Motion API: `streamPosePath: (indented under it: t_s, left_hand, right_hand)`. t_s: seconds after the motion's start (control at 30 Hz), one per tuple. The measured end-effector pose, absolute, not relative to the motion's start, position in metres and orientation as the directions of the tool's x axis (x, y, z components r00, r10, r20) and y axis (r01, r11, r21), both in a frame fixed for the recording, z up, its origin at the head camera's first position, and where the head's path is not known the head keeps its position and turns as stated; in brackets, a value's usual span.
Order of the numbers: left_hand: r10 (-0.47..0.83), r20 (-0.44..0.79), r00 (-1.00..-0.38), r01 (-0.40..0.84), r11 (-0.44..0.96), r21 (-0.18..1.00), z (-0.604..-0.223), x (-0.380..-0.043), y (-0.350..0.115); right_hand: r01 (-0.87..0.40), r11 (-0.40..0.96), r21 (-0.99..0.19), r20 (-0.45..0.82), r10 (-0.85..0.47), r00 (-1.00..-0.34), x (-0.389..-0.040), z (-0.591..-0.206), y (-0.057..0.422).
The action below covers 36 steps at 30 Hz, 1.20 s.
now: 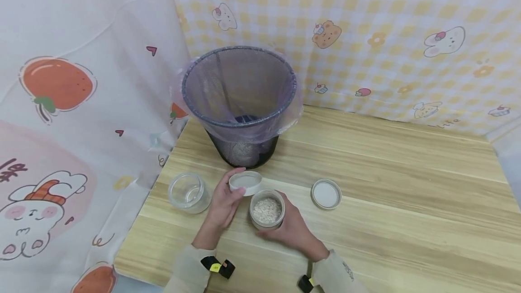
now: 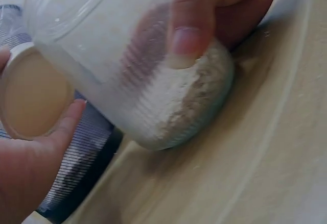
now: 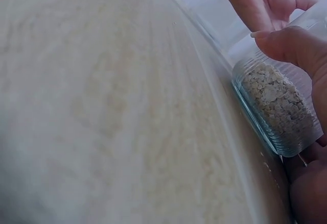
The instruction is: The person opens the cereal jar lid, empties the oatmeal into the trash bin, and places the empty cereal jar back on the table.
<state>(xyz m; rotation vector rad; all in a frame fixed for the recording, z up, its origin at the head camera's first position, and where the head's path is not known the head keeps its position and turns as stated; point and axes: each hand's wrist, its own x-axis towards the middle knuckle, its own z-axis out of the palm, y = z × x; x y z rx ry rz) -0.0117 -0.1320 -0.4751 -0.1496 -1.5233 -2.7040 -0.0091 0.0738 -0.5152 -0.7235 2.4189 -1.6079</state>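
My left hand (image 1: 221, 205) pinches a round white lid (image 1: 246, 183) between thumb and fingers, its hollow side facing up. In the left wrist view that lid (image 2: 37, 94) shows at the left. My right hand (image 1: 292, 227) grips an open clear jar (image 1: 267, 228) from its right side. Pale flakes (image 1: 267, 210), which look like oats, lie inside; in the right wrist view the flakes (image 3: 280, 99) fill the lower part of the ribbed jar. The lid is just beyond the jar's rim, to the upper left. Whether the jar's base touches the table cannot be told.
A clear open container (image 1: 189, 193) stands left of my left hand. Behind my hands is a mesh bin (image 1: 240, 146) lined with a thin plastic bag. Another round lid (image 1: 326, 194) lies to the right on the wooden table (image 1: 407, 184). Printed cloths hang at the back and left.
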Motion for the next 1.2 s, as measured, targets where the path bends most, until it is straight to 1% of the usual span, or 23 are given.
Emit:
streamPosePath:
  t_s: [0.13,0.33,0.4,0.5,0.63,0.73,0.83,0.9,0.97,1.1,1.2]
  left_hand:
    - [-0.001,0.084,-0.996,0.074,-0.477,0.876,-0.481,-0.011,-0.125]
    - [0.016,0.044,-0.999,0.036,-0.350,0.936,-0.486,-0.016,-0.125]
    - [0.032,0.024,-0.999,0.015,-0.258,0.966,-0.486,-0.018,-0.125]
    - [0.051,0.014,-0.999,0.011,-0.059,0.998,-0.485,-0.023,-0.122]
    - [0.048,0.028,-0.998,0.036,0.187,0.982,-0.487,-0.031,-0.113]
    - [0.078,0.054,-0.996,0.080,0.384,0.920,-0.491,-0.038,-0.107]
    - [0.126,0.125,-0.984,0.176,0.590,0.788,-0.495,-0.046,-0.100]
    - [0.147,0.169,-0.975,0.223,0.683,0.695,-0.496,-0.050,-0.097]
    - [0.171,0.199,-0.965,0.259,0.746,0.613,-0.496,-0.055,-0.093]
    - [0.241,0.190,-0.952,0.304,0.822,0.482,-0.495,-0.062,-0.088]
    - [0.274,0.173,-0.946,0.323,0.834,0.448,-0.492,-0.063,-0.086]
  right_hand:
    - [-0.330,0.298,-0.896,0.163,-0.472,-0.866,-0.007,-0.515,0.079]
    - [-0.374,0.307,-0.875,0.200,-0.474,-0.858,-0.002,-0.517,0.087]
    - [-0.379,0.313,-0.871,0.201,-0.478,-0.855,0.000,-0.518,0.089]
    - [-0.383,0.313,-0.869,0.201,-0.484,-0.852,0.003,-0.517,0.093]
    - [-0.386,0.307,-0.870,0.193,-0.507,-0.840,0.005,-0.514,0.098]
    - [-0.384,0.294,-0.875,0.190,-0.522,-0.832,0.006,-0.513,0.103]
    - [-0.387,0.295,-0.873,0.188,-0.529,-0.827,0.006,-0.513,0.106]
    - [-0.388,0.297,-0.873,0.186,-0.532,-0.826,0.006,-0.514,0.107]
    - [-0.390,0.301,-0.870,0.186,-0.532,-0.826,0.006,-0.516,0.107]
    - [-0.392,0.299,-0.870,0.201,-0.511,-0.836,0.007,-0.513,0.106]
    - [-0.388,0.296,-0.873,0.200,-0.507,-0.839,0.009,-0.499,0.104]
